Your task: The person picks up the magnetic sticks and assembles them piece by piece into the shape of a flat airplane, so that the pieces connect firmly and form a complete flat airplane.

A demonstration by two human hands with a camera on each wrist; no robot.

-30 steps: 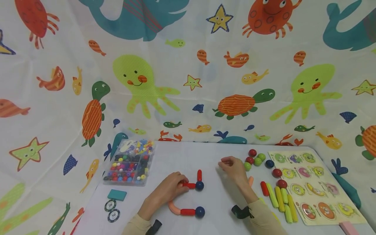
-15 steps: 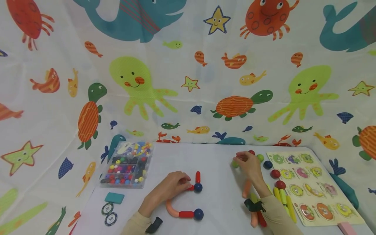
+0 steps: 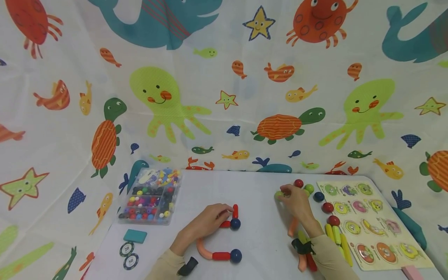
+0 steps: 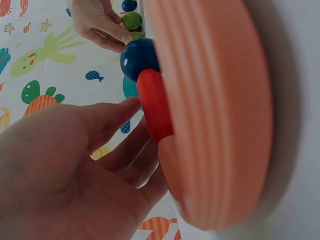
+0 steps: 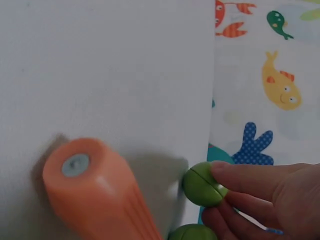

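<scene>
2 hands work on the white table (image 3: 259, 241). The right hand (image 3: 295, 200) pinches a green ball (image 3: 279, 194) between thumb and fingertips at the left of a cluster of red, green and blue balls near the puzzle board (image 3: 371, 225). The ball looks small, hard, smooth and light, likely to roll or slip, so a pinch across its widest part seems best. The left hand (image 3: 206, 223) curls its fingers on a short red rod (image 3: 225, 224) joined to a blue ball (image 3: 235, 223); a second red rod (image 3: 235, 211) stands from that ball. The rods look stiff and light, easiest held mid-length. A clear compartment box (image 3: 150, 202) at the left holds sorted mixed-colour beads.
</scene>
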